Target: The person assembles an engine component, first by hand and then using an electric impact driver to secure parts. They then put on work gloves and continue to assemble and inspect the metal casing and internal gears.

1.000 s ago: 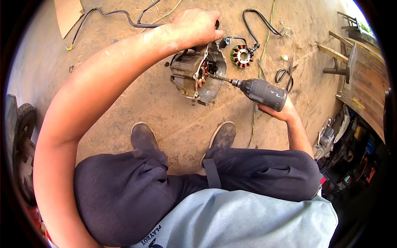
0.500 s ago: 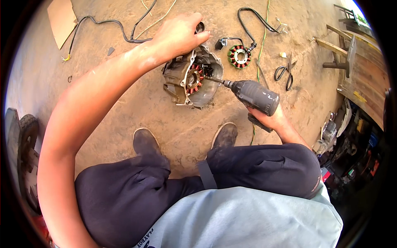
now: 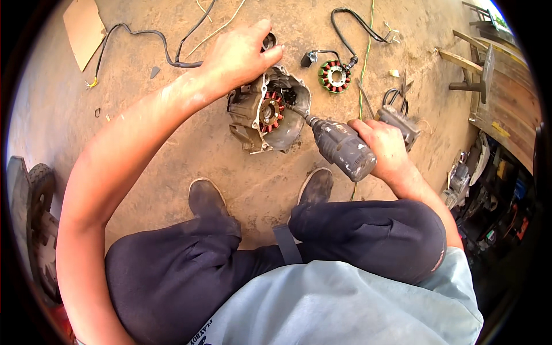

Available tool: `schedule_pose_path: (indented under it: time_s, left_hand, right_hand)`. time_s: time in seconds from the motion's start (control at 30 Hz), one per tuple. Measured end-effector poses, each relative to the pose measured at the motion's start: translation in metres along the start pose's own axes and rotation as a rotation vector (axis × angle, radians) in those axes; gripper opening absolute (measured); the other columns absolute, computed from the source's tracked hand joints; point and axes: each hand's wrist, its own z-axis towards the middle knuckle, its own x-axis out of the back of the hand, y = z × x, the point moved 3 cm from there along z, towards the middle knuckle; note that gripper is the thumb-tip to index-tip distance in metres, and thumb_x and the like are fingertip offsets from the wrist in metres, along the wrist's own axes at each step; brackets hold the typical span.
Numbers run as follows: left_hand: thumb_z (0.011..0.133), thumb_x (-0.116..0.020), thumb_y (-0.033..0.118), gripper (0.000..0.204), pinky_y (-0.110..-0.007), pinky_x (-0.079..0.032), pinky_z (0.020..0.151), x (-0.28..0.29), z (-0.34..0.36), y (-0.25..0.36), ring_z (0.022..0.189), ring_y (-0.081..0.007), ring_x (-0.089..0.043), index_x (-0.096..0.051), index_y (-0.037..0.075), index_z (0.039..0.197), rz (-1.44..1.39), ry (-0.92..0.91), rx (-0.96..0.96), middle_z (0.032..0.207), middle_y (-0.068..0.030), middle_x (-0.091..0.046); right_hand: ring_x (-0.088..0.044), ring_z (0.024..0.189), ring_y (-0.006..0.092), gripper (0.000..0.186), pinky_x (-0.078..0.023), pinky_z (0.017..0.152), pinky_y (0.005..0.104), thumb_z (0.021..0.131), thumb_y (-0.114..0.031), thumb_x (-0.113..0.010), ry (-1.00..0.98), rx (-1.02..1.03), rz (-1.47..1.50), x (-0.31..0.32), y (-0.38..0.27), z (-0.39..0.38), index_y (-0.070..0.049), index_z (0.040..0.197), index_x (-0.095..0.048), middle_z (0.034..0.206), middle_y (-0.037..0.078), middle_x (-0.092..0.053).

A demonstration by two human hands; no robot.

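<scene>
A metal engine casing (image 3: 244,135) stands on the ground ahead of my feet, its open side turned right. Inside it sits a stator (image 3: 271,112) with copper-red coils around a ring. My left hand (image 3: 244,52) grips the casing's far top, thumb and fingers around a dark round opening there. In my right hand (image 3: 384,144) is a dark, scuffed cordless impact driver (image 3: 339,146), fingers closed around its handle. The driver's long bit reaches into the casing beside the stator; the tip's exact seat is too small to make out.
A second stator (image 3: 333,77) with a black cable lies beyond the casing. Scissors (image 3: 397,99) lie partly behind the driver's battery. Black cable (image 3: 167,46) and cardboard (image 3: 84,33) are at far left. A wooden bench (image 3: 506,109) and piled parts (image 3: 500,195) stand at right.
My right hand has turned the driver, swinging its battery from the near side to the far right. The driver's rear has come nearer and left. My left hand stays on the casing.
</scene>
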Motion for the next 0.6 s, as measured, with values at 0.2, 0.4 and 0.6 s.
schedule_pose_path:
  time_s: [0.2,0.4,0.6]
  left_hand:
    - [0.097,-0.07,0.042,0.046,-0.049,-0.053,0.076,-0.001,-0.012,-0.022,0.085,-0.0369,-0.068,-0.062,0.002,0.118,-0.119,0.099,-0.007,0.099,-0.0212,-0.068]
    - [0.094,-0.071,0.042,0.045,-0.049,-0.055,0.081,0.003,-0.014,-0.029,0.091,-0.0377,-0.07,-0.066,0.004,0.117,-0.151,0.086,0.051,0.097,-0.0213,-0.07]
    - [0.095,-0.072,0.041,0.045,-0.042,-0.054,0.079,0.009,-0.017,-0.048,0.086,-0.0303,-0.069,-0.066,0.006,0.121,-0.096,0.169,-0.039,0.097,-0.0163,-0.07]
  right_hand:
    - [-0.074,0.087,0.0376,0.028,-0.058,0.074,0.0458,0.081,-0.019,-0.077,-0.075,-0.08,0.229,-0.011,0.01,0.005,-0.008,0.105,-0.068,0.089,0.016,-0.075]
    - [-0.074,0.085,0.037,0.028,-0.06,0.077,0.0425,0.085,-0.019,-0.076,0.055,-0.042,0.467,-0.018,0.001,0.007,-0.01,0.112,-0.073,0.089,0.013,-0.076]
    - [-0.074,0.097,0.0346,0.03,-0.06,0.085,0.0413,0.088,-0.018,-0.075,0.076,-0.014,0.391,-0.009,-0.009,0.02,-0.009,0.116,-0.073,0.103,0.014,-0.076]
